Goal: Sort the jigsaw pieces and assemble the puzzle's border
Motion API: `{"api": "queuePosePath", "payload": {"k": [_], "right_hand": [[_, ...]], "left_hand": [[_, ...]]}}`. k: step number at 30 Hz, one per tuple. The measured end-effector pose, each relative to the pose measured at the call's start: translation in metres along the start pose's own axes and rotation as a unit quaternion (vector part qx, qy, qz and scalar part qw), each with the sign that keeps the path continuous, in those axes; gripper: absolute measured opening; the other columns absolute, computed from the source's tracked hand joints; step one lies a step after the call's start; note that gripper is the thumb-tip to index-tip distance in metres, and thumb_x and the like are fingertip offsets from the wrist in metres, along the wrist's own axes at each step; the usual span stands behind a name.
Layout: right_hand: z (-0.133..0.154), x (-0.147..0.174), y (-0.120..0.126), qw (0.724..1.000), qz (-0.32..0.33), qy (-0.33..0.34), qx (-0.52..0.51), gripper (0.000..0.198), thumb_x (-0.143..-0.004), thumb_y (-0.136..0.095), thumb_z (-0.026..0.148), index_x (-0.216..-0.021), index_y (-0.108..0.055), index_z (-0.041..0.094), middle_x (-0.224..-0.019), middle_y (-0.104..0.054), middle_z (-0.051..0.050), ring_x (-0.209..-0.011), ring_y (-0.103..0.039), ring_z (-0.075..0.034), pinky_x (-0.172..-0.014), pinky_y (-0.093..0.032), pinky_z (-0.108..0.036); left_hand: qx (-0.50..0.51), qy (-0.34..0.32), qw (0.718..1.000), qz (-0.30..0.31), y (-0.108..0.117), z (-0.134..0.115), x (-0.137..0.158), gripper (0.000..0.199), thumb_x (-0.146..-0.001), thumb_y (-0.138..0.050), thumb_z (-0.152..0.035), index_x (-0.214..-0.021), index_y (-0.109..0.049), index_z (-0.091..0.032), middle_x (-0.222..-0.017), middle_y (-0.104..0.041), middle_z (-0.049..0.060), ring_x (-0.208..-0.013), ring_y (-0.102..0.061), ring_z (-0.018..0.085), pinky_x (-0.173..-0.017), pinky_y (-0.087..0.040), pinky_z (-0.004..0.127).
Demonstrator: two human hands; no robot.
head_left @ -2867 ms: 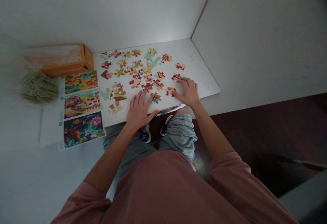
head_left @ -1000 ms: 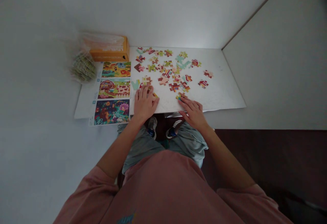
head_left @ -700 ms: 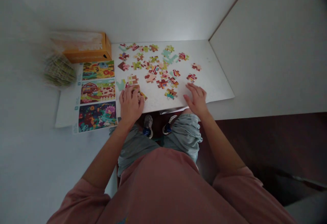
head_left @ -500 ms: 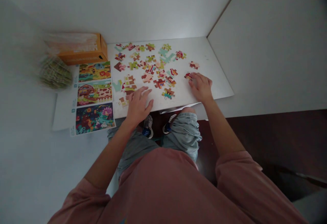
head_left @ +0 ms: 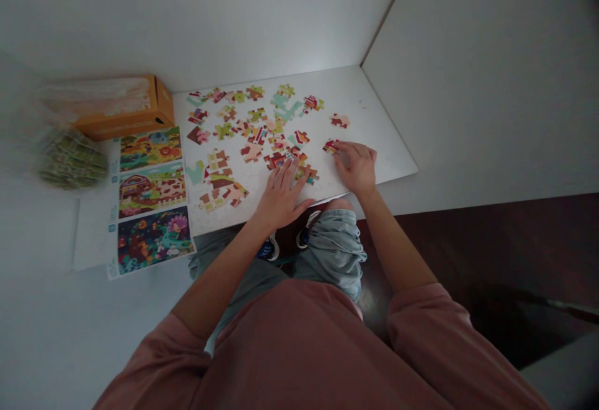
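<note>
My left hand [head_left: 282,196] lies over the near middle of the white table with its fingers spread. Its fingertips cover parts of several jigsaw pieces, among them a green and teal jigsaw piece [head_left: 311,176]. Farther right, my right hand [head_left: 358,168] has its thumb and fingers bent at a red jigsaw piece [head_left: 330,145], which lies on the table at their tips. A pink and brown jigsaw piece [head_left: 339,120] is just beyond that hand. More loose pieces are scattered to the left, including a pale pink jigsaw piece [head_left: 251,152].
A picture sheet [head_left: 152,189] with three printed scenes lies along the table's left side. Behind it stand an orange box [head_left: 126,124] and a clear bag of green pieces [head_left: 75,163]. White walls border the table [head_left: 388,148] at the back and right.
My left hand has moved right, from the brown and cream pieces at the left to the middle group. The right hand stays at the red jigsaw piece. The view has turned slightly right.
</note>
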State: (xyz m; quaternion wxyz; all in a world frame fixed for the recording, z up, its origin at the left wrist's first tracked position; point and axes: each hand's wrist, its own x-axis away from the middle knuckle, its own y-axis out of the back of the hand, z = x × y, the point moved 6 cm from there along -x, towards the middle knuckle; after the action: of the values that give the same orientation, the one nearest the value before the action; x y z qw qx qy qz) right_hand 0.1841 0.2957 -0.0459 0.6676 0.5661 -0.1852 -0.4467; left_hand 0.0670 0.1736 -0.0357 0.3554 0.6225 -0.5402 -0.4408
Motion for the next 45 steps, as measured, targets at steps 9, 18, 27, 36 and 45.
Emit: {"api": "queuePosePath", "payload": {"k": [9, 18, 27, 36, 45], "right_hand": [[-0.024, 0.000, 0.006, 0.996, -0.036, -0.084, -0.024, 0.034, -0.076, -0.021, 0.016, -0.108, -0.032, 0.017, -0.109, -0.038, -0.007, -0.099, -0.033, -0.019, -0.079, -0.022, -0.039], [-0.022, -0.002, 0.000, 0.997, -0.058, -0.043, -0.003, 0.031, -0.076, -0.031, 0.035, -0.104, -0.038, 0.023, -0.105, -0.040, -0.005, -0.097, -0.034, -0.021, -0.081, -0.022, -0.039], [-0.031, -0.005, -0.008, 0.996, -0.063, -0.057, -0.031, 0.030, -0.072, -0.037, 0.040, -0.097, -0.041, 0.024, -0.094, -0.047, -0.005, -0.090, -0.040, -0.020, -0.079, -0.023, -0.040], [-0.034, 0.003, 0.007, 0.973, -0.120, -0.102, -0.169, 0.030, -0.078, -0.023, 0.034, -0.103, -0.031, 0.020, -0.088, -0.050, -0.008, -0.077, -0.049, -0.015, -0.067, -0.037, -0.030], [0.108, 0.028, -0.023, 0.969, 0.086, 0.103, -0.210, 0.024, -0.077, -0.029, 0.037, -0.098, -0.039, 0.030, -0.081, -0.052, 0.001, -0.073, -0.048, -0.014, -0.070, -0.037, -0.031]], "left_hand": [[-0.006, -0.019, 1.000, -0.013, -0.017, -0.018, -0.019, 0.050, -0.072, -0.034, -0.040, -0.116, -0.021, -0.019, -0.125, -0.010, 0.002, -0.113, -0.002, 0.020, -0.093, -0.007, 0.041], [-0.025, -0.037, 0.999, -0.002, -0.013, -0.028, -0.022, 0.051, -0.071, -0.036, -0.040, -0.117, -0.019, -0.024, -0.124, -0.012, 0.000, -0.113, -0.002, 0.019, -0.093, -0.006, 0.042], [-0.003, -0.067, 0.997, 0.026, -0.013, -0.032, -0.021, 0.047, -0.070, -0.039, -0.036, -0.114, -0.023, -0.030, -0.120, -0.024, -0.002, -0.113, -0.008, 0.018, -0.092, -0.011, 0.042], [0.010, -0.094, 0.995, -0.009, -0.009, -0.041, -0.024, 0.050, -0.068, -0.039, -0.040, -0.113, -0.028, -0.021, -0.118, -0.028, 0.004, -0.111, -0.017, 0.020, -0.092, -0.014, 0.040], [0.039, -0.095, 0.992, 0.068, 0.003, -0.016, 0.078, 0.019, -0.070, -0.033, -0.027, -0.075, -0.052, -0.030, -0.073, -0.053, -0.001, -0.075, -0.048, 0.013, -0.072, -0.037, 0.033]]}}
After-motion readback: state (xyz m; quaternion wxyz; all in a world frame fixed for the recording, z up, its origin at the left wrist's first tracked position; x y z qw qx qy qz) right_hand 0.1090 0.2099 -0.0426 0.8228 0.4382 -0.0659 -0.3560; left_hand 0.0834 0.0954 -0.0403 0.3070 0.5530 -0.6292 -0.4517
